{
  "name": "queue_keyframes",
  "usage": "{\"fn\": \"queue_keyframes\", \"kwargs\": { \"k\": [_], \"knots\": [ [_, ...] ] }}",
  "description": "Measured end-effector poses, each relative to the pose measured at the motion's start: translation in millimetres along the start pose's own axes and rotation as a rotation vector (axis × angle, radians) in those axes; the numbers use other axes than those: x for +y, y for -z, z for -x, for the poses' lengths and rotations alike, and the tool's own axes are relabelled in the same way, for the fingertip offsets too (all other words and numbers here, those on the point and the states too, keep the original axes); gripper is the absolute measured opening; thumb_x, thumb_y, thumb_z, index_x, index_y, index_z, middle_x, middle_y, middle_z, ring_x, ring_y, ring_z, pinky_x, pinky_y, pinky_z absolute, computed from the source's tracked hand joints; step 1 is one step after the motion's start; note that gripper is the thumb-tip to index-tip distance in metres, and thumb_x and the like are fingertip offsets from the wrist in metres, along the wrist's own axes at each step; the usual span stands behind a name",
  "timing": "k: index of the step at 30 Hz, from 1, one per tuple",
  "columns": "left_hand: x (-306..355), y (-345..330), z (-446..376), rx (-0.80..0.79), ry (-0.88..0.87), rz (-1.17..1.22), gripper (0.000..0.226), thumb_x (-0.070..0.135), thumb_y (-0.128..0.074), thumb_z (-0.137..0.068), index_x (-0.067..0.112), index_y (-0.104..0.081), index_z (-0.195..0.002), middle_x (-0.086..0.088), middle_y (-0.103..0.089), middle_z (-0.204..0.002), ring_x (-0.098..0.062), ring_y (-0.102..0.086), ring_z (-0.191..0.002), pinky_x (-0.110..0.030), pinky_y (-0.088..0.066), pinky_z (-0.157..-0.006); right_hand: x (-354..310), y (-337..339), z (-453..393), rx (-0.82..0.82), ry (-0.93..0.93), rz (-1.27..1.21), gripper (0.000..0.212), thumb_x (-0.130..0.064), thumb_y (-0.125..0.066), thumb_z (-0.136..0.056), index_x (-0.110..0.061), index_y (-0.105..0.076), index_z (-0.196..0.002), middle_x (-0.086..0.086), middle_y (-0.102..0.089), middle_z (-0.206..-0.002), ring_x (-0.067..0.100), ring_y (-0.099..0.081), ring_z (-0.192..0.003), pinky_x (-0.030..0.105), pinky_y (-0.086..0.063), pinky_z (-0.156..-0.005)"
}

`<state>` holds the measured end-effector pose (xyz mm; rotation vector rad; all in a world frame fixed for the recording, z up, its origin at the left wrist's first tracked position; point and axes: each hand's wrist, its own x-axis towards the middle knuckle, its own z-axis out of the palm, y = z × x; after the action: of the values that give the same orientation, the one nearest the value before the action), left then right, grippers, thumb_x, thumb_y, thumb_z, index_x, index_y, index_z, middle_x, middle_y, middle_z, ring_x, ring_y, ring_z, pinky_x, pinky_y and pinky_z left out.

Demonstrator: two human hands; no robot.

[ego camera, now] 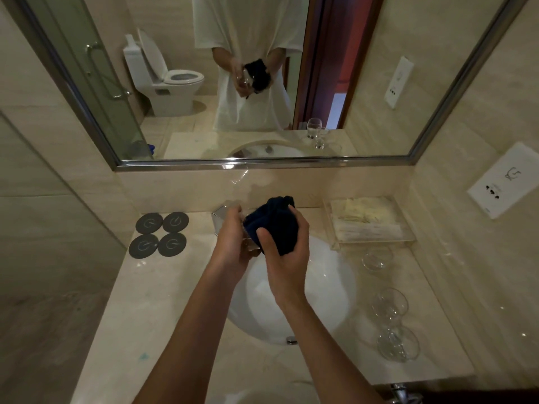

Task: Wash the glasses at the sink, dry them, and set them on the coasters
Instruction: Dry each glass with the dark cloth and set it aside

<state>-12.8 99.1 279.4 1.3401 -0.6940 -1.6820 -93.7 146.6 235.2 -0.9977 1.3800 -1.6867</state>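
a big mirror (262,83) hangs on the wall above the pale stone worktop (151,301). the white sink (329,287) sits in the middle of the worktop. a clear tray (370,225) with small packets stands at the back on the right. both hands are up over the sink. the right hand (287,252) has its fingers (264,237) wrapped around a dark blue cloth (274,221). the left hand (233,237) grips a clear glass (230,212), and the cloth looks pushed into the glass, though the glass is hard to see. three more glasses stand in a row on the right side of the worktop: a far glass (377,258), a middle glass (390,306) and a near glass (398,344). four round grey coasters (162,235) lie in a square at the back left of the worktop, with nothing on them.
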Motion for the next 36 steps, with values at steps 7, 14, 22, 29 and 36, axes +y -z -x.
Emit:
{"fn": "queue_keyframes", "kwargs": {
  "k": [7,14,22,29,36],
  "knots": [
    [8,22,-2,-0.014,0.098,-0.057,0.036,0.046,-0.048,-0.095,0.01,-0.057,-0.095,-0.015,-0.061,-0.093,-0.03,-0.064,-0.083,-0.043,-0.058,-0.073,9,22,-4,-0.151,0.051,0.052,0.067,-0.008,-0.082,-0.079,-0.036,-0.052,-0.132,-0.038,-0.058,-0.12,-0.004,-0.055,-0.118,0.018,-0.052,-0.093],
    [7,35,-5,-0.038,0.137,-0.071,0.039,0.048,-0.048,-0.094,0.011,-0.061,-0.096,-0.018,-0.057,-0.094,-0.031,-0.058,-0.084,-0.036,-0.051,-0.068,3,30,-11,-0.255,0.057,0.143,0.073,-0.011,-0.088,-0.073,-0.04,-0.057,-0.131,-0.031,-0.059,-0.121,0.01,-0.059,-0.116,0.048,-0.06,-0.086],
    [3,39,-10,-0.034,0.103,-0.138,0.04,0.048,-0.043,-0.096,0.011,-0.058,-0.098,-0.015,-0.055,-0.083,-0.028,-0.056,-0.072,-0.036,-0.051,-0.067,3,39,-15,-0.3,0.037,0.146,0.068,-0.008,-0.086,-0.075,-0.037,-0.058,-0.129,-0.028,-0.063,-0.115,0.008,-0.063,-0.11,0.034,-0.062,-0.078],
    [-1,35,-7,0.007,0.1,-0.088,0.039,0.047,-0.047,-0.094,0.009,-0.057,-0.09,-0.014,-0.058,-0.073,-0.026,-0.054,-0.061,-0.036,-0.049,-0.065,1,49,-21,-0.353,-0.038,0.039,0.065,0.002,-0.082,-0.076,-0.022,-0.06,-0.133,-0.008,-0.064,-0.126,0.007,-0.061,-0.116,0.026,-0.055,-0.093],
    [2,34,-5,0.015,0.035,-0.014,0.037,0.049,-0.055,-0.091,0.014,-0.055,-0.078,-0.001,-0.052,-0.055,-0.017,-0.043,-0.047,-0.03,-0.044,-0.053,1,53,-22,-0.219,-0.304,-0.287,0.061,-0.042,-0.082,-0.078,-0.028,-0.06,-0.133,0.005,-0.064,-0.133,0.032,-0.062,-0.122,0.054,-0.055,-0.094]
  ]
}}
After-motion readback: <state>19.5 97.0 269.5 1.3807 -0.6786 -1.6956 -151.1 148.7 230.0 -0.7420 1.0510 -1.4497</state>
